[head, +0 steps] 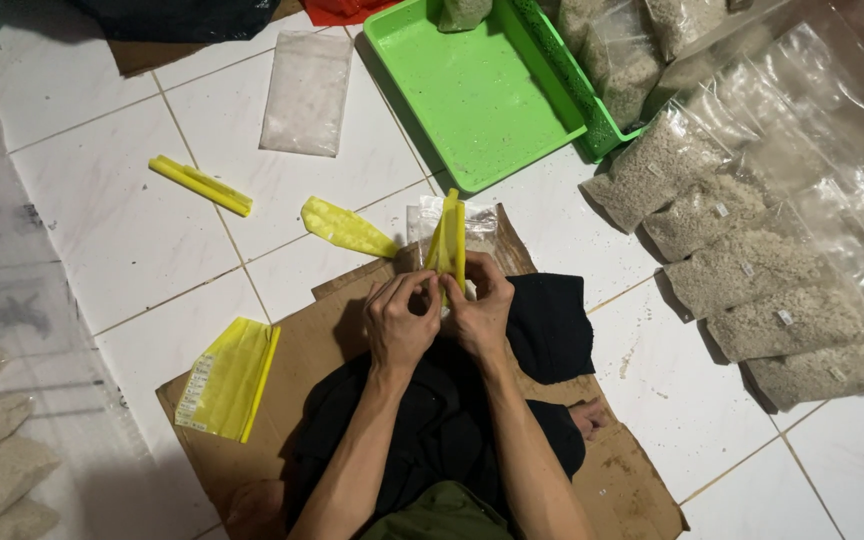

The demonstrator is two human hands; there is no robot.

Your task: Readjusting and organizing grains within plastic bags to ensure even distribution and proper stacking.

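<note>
Green tray [472, 100]; stacked rice bags [752, 270]

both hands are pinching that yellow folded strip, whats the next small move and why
Probably press the fold flat along its length. The left hand and right hand both grip the bottom of the yellow strip, which stands upright and looks only half creased. Finished folded strips lie flat on the tiled floor, so this one likely needs the same tight crease.

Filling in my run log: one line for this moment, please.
left hand: pinching yellow folded strip | right hand: same strip, upright | green tray: ahead
</note>
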